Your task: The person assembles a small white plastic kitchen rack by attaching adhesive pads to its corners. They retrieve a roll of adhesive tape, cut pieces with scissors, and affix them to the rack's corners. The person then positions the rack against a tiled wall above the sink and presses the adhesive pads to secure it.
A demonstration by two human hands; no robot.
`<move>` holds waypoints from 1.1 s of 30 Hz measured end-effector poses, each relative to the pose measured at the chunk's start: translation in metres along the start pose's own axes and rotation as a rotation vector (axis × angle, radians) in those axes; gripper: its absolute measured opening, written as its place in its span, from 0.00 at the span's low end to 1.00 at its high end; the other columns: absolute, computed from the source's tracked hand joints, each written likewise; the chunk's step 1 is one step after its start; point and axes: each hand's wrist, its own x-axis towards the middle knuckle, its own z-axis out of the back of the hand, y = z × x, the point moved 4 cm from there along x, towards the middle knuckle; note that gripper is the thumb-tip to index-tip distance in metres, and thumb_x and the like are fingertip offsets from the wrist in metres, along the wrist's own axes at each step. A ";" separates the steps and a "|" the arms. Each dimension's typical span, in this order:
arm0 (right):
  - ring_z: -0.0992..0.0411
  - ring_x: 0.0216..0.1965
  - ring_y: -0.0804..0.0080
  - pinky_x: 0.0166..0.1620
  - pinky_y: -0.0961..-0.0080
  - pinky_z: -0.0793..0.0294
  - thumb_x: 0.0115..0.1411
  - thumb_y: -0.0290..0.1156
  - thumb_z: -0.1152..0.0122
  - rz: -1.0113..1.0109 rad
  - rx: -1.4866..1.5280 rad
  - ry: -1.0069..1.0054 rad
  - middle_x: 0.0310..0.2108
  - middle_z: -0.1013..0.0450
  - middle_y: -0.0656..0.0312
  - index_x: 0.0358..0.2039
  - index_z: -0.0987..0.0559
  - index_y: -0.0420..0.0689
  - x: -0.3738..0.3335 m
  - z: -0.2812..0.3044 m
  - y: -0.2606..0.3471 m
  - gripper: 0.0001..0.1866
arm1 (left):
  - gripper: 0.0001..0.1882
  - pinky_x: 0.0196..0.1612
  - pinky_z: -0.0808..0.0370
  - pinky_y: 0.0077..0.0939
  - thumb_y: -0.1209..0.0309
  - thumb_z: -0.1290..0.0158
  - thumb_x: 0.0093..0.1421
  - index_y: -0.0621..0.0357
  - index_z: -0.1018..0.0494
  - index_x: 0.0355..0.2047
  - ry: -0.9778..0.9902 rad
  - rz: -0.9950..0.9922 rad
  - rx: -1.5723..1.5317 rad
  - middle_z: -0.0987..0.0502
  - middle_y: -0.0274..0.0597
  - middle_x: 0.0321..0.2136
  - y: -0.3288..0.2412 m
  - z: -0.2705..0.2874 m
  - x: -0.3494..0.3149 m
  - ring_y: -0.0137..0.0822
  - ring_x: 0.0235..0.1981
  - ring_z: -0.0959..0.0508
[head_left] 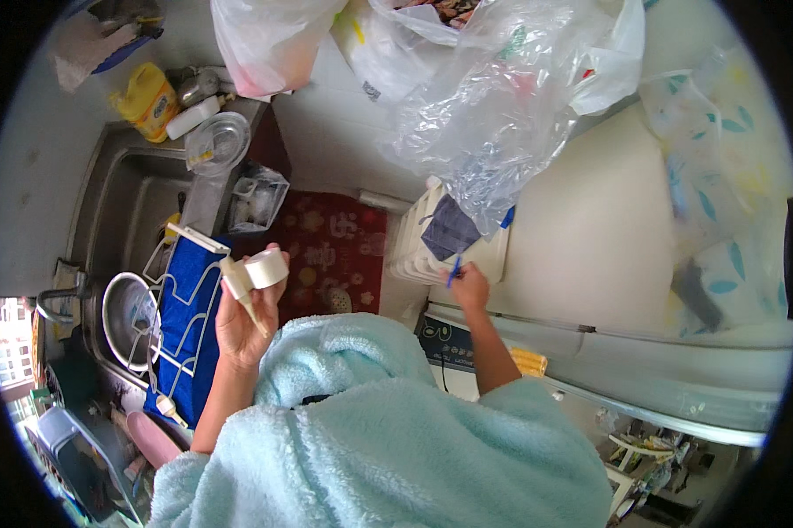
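Observation:
In my left hand (242, 330), closed, are a white roll that looks like tape (266, 268) and a beige cone-shaped nozzle (241, 289) whose tip points down. The hand is raised beside a white wire rack (183, 361) with blue material behind its bars. My right hand (470, 289) is farther right, its fingers closed round a slim blue tool (455, 271); its exact kind is too small to make out. Just beyond it stands a white slatted basket (405, 251) with a dark grey cloth (450, 229) on top.
To the left is a steel sink (132, 176) with a metal basin (119, 321); a yellow bottle (148, 101) and clear plastic lids (218, 141) sit at its far end. Plastic bags (502, 97) hang ahead. A red patterned mat (335, 251) covers the floor; a white surface (590, 220) extends right.

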 end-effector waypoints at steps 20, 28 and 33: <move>0.29 0.15 0.70 0.16 0.66 0.30 0.49 0.31 0.18 -0.139 0.145 0.581 0.19 0.25 0.58 0.24 0.30 0.44 0.166 -0.065 -0.126 0.22 | 0.24 0.49 0.19 0.18 0.54 0.33 0.60 0.46 0.23 0.53 -0.058 -0.221 0.652 0.35 0.46 0.68 0.014 -0.036 -0.046 0.34 0.55 0.24; 0.25 0.21 0.70 0.27 0.67 0.23 0.58 0.28 0.28 0.119 -0.258 0.591 0.26 0.22 0.56 0.30 0.25 0.39 0.159 -0.049 -0.083 0.11 | 0.23 0.56 0.24 0.20 0.50 0.34 0.60 0.42 0.23 0.52 -0.044 -0.241 0.713 0.35 0.45 0.68 0.011 -0.024 -0.057 0.34 0.64 0.31; 0.26 0.35 0.77 0.39 0.76 0.25 0.62 0.30 0.31 0.536 0.615 0.438 0.33 0.23 0.63 0.42 0.20 0.41 0.035 -0.032 0.121 0.10 | 0.27 0.66 0.32 0.27 0.53 0.35 0.62 0.45 0.28 0.57 -0.018 -0.272 0.703 0.36 0.45 0.69 0.007 -0.018 -0.059 0.36 0.66 0.32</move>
